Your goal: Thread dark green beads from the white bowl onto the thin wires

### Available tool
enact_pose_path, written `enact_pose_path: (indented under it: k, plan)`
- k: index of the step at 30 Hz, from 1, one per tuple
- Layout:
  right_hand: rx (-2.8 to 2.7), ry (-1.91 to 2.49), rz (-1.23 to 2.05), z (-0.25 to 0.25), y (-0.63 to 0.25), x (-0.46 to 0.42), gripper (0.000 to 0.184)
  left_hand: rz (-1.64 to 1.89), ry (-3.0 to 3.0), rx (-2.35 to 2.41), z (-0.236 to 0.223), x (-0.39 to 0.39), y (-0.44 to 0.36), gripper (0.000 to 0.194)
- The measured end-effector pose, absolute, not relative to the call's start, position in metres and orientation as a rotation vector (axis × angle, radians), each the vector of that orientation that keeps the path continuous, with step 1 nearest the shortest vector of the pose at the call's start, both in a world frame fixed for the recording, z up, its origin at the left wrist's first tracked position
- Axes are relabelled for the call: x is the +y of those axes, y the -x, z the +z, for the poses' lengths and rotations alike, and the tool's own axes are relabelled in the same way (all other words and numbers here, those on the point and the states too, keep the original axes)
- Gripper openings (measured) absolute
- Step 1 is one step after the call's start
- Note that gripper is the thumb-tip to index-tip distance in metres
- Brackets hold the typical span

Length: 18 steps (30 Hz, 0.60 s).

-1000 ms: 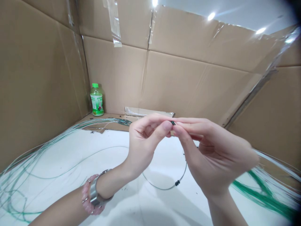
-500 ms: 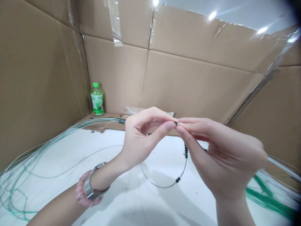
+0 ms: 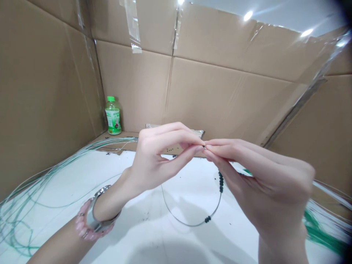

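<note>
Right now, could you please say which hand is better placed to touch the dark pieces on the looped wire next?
Probably the right hand: the upper dark pieces appear beside its thumb, while the left hand appears farther from them.

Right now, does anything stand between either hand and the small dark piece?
Nothing visible does: the left hand and right hand meet at the small dark piece, mostly hidden. The green bottle stands well behind.

the head camera looks forward and down from close above the white tabletop [image 3: 233,240].
</note>
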State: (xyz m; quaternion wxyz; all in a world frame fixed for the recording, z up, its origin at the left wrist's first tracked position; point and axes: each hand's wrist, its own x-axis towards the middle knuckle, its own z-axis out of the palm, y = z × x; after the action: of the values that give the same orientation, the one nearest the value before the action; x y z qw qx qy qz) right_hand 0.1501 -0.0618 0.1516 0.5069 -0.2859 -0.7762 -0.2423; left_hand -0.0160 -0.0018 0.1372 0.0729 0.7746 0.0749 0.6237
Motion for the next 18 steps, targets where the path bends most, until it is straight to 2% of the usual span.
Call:
enact_pose_path:
  k: [7,18]
  plan:
    - [-1.823,0.700,-0.597,0.1514,-0.1487,-0.0591,0.021,1.744,-2.225,0.195,0.1372,-0.0018,0.0145,0.011]
    - [-1.799,0.706,-0.620,0.1522,-0.1448,-0.0579,0.019,1.838,-2.150,0.215,0.1305,-0.0014,0.0094,0.013]
